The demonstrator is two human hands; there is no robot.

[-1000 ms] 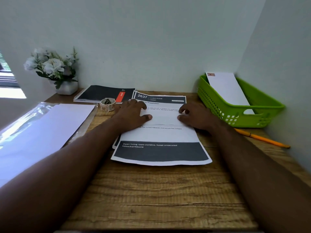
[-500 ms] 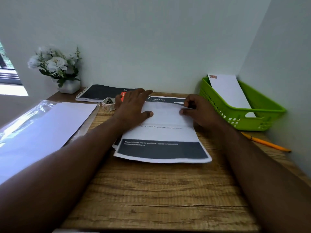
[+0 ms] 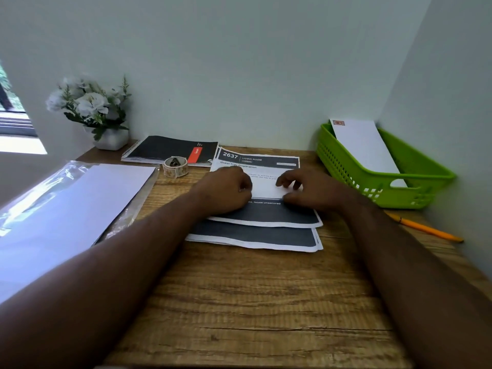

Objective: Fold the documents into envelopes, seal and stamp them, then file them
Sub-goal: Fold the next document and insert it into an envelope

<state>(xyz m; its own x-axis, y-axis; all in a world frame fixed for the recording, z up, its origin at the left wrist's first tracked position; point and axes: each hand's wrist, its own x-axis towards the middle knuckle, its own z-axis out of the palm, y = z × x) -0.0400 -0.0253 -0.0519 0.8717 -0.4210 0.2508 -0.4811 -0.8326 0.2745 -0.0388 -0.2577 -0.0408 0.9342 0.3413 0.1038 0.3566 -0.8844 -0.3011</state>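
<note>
desk (image 3: 239,302) — both hands (image 3: 226,191) curled, pinching document (image 3: 266,190).

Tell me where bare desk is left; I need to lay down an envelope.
Bare wood lies in front of the document stack, between both forearms. The back is crowded: notebook, stamp roll, green basket; plastic-sleeved paper fills the left.

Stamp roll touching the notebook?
Cannot tell. In the head view the stamp roll overlaps the notebook's near edge, but a gap or contact isn't plain.
</note>
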